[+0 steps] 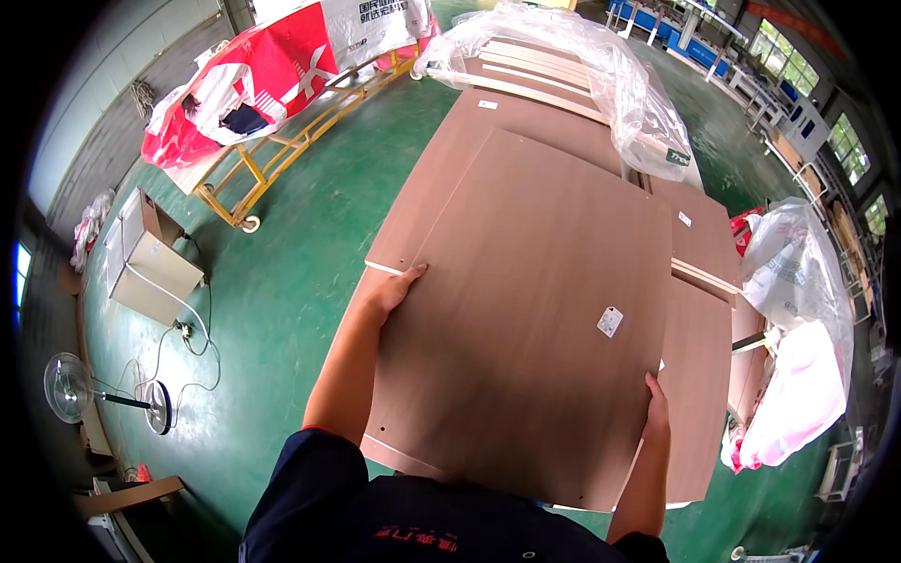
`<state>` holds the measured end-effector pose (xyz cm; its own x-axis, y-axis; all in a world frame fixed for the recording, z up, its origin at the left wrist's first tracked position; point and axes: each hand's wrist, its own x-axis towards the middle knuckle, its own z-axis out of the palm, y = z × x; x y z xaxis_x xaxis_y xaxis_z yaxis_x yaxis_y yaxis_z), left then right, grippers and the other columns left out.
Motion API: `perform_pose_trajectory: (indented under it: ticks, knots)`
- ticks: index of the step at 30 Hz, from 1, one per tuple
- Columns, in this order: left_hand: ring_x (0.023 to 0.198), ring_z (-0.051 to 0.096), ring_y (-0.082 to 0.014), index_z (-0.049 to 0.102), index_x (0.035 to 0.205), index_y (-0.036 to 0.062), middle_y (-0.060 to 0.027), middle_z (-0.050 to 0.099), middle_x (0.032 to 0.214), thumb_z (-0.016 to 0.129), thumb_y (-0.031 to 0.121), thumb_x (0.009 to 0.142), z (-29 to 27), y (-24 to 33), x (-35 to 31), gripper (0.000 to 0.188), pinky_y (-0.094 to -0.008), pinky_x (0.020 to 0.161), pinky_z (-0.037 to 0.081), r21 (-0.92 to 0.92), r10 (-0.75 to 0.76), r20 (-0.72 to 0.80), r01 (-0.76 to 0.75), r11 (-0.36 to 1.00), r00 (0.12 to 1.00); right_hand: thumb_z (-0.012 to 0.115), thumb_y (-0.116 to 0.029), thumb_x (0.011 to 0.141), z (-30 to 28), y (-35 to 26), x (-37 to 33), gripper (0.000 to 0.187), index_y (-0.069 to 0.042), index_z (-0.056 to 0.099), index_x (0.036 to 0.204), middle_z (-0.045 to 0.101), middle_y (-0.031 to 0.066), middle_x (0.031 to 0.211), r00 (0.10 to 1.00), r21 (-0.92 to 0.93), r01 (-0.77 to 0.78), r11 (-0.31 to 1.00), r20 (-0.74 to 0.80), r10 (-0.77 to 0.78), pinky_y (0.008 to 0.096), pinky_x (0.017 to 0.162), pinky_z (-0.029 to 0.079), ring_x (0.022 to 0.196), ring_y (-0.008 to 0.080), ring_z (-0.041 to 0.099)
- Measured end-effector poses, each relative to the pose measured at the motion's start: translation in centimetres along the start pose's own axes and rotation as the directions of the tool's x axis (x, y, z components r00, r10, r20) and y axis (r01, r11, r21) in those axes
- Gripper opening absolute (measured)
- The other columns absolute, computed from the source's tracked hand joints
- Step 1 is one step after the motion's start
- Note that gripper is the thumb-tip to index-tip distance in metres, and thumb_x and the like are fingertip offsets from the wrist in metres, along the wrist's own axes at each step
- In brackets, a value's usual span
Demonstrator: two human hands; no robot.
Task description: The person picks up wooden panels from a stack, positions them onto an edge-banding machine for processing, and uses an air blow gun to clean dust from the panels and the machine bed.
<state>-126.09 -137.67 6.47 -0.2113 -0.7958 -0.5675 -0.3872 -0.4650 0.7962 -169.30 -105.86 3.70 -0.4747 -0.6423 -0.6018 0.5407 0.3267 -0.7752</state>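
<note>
Brown panel (526, 310) lies lengthwise away from me atop the stack (696, 399), my left hand (398, 289) at its left edge, farther out, my right hand (656, 409) at its right edge, nearer me; whether either grips beneath, I cannot tell.

Glossy green floor (291, 281) spreads out left of left hand (399, 293), bearing boxy beige unit (155, 267), standing fan (125, 401) on round base and loose dark cable (186, 330). Farther ahead of left hand, yellow wheeled cart (253, 171) stands on same floor. Stack of brown panels (699, 375) carries broad top panel (526, 310) between left hand and right hand (659, 408); clear plastic sheeting (648, 108) drapes stack's far end, beyond both.
</note>
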Motion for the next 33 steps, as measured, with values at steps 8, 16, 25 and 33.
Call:
perform_pose_trajectory:
  ticks: [8, 16, 25, 33]
  knots:
    - [0.115, 0.052, -0.0276, 0.055, 0.123, -0.0037, -0.0175, 0.055, 0.124, 0.048, 0.056, 0.089, 0.6, 0.7, -1.6, 0.069, -0.036, 0.099, 0.037, 0.179, 0.127, -0.009, -0.123, 0.976, 0.992, 0.056, -0.042, 0.088, -1.0, 1.7, 0.5, 0.058, -0.002, 0.049, 0.129, 0.056, 0.0105, 0.125, 0.987, -0.156, 0.056, 0.986, -0.137, -0.077, 0.0346, 0.097, 0.041, 0.113, 0.0235, 0.053]
    - [0.112, 0.055, -0.0288, 0.064, 0.108, -0.0064, -0.0232, 0.061, 0.113, 0.042, 0.064, 0.088, -0.3, -5.6, -2.0, 0.076, -0.0357, 0.098, 0.037, 0.219, 0.033, -0.048, -0.022, 0.975, 0.998, 0.058, -0.04, 0.088, -2.3, 4.3, -4.5, 0.056, 0.002, 0.052, 0.126, 0.057, 0.0118, 0.122, 0.991, -0.12, 0.05, 0.991, -0.117, -0.064, 0.0344, 0.096, 0.042, 0.112, 0.0232, 0.054]
    - [0.111, 0.054, -0.0238, 0.057, 0.118, -0.0085, -0.016, 0.061, 0.116, 0.049, 0.047, 0.093, 0.8, -3.0, -12.7, 0.062, -0.0319, 0.097, 0.039, 0.074, 0.001, 0.003, -0.001, 0.997, 1.0, 0.061, -0.037, 0.088, -4.1, 7.2, -12.1, 0.054, 0.006, 0.054, 0.12, 0.062, 0.0109, 0.11, 0.99, -0.068, 0.038, 0.997, -0.13, -0.046, 0.0299, 0.088, 0.045, 0.1, 0.0189, 0.058]
    - [0.12, 0.047, -0.0211, 0.052, 0.125, -0.0077, -0.0137, 0.053, 0.128, 0.05, 0.047, 0.093, 2.1, -5.5, -13.9, 0.063, -0.0298, 0.103, 0.033, 0.037, 0.265, 0.096, -0.27, 0.962, 0.959, 0.061, -0.036, 0.088, -8.2, 10.1, -18.6, 0.056, 0.01, 0.052, 0.121, 0.06, 0.0126, 0.113, 0.96, 0.066, 0.234, 0.97, -0.172, -0.22, 0.0308, 0.09, 0.044, 0.103, 0.0191, 0.056]
